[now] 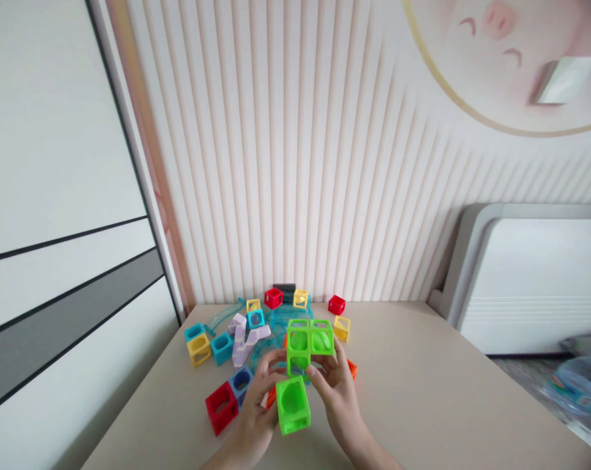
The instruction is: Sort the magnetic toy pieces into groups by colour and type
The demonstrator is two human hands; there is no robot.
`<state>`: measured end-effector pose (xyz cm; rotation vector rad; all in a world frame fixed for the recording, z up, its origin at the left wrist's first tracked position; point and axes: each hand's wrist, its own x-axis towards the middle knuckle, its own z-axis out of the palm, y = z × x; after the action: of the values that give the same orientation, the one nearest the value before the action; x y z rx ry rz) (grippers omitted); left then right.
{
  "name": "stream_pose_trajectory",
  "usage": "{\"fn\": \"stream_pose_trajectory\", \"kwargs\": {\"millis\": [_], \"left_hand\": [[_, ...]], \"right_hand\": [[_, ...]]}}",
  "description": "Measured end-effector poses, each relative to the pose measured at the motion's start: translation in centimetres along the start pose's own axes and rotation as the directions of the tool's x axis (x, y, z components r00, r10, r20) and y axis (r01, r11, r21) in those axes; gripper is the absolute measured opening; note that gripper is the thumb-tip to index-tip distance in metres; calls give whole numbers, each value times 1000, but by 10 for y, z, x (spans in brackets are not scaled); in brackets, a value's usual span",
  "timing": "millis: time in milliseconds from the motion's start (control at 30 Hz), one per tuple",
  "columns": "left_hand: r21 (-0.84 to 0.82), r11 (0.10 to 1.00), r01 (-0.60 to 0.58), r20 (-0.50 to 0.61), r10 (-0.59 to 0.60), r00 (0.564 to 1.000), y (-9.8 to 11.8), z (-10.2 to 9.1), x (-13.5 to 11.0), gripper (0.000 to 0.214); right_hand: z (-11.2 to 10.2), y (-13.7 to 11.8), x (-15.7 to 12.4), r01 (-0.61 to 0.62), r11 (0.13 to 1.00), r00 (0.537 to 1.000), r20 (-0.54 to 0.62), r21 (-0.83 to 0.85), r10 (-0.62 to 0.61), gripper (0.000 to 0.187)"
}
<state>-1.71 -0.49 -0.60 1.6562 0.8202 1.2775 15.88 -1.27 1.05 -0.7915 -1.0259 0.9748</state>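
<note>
Joined bright green hollow cube blocks (298, 339), stepped in shape, are held up above the table. The thumb and fingers of my right hand (340, 391) grip them from the right. My left hand (258, 408) is closed around a single green cube block (294, 406), which sits lower and nearer to me. Its upper fingers reach the left side of the joined blocks; whether they touch is unclear. Orange pieces (352, 369) show partly behind my hands. Left of my left hand lie a red cube block (221, 408) and a blue cube block (241, 380), side by side.
On the beige table (417, 391) lie lilac pieces (246, 339), a teal cube block (221, 348), a yellow cube block (198, 349) and clear teal track parts (290, 316). A red cube block (337, 304) stands near the ribbed wall (295, 163). A white cabinet (55, 163) borders the left.
</note>
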Motion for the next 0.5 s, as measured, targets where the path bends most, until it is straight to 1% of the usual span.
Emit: {"fn": "stream_pose_trajectory", "kwargs": {"millis": [67, 200, 267, 400, 433, 500], "left_hand": [[-11, 1000, 0, 30, 0, 1000, 3, 0, 0, 41], [26, 1000, 16, 55, -17, 998, 7, 1, 0, 37], [23, 1000, 15, 43, -16, 999, 7, 1, 0, 36], [26, 1000, -6, -19, 6, 1000, 1, 0, -1, 35], [37, 999, -7, -17, 7, 1000, 0, -1, -2, 35], [69, 997, -16, 25, 14, 1000, 2, -2, -1, 37]], "right_hand": [[1, -1, -1, -2, 1000, 1000, 11, 31, 2, 82], [-1, 0, -1, -13, 998, 1000, 12, 55, 13, 83], [-2, 2, -1, -18, 998, 1000, 16, 58, 17, 84], [-3, 4, -1, -41, 997, 999, 32, 60, 40, 85], [-3, 5, -2, -46, 997, 999, 31, 63, 44, 85], [-2, 5, -3, -44, 997, 999, 27, 69, 42, 84]]}}
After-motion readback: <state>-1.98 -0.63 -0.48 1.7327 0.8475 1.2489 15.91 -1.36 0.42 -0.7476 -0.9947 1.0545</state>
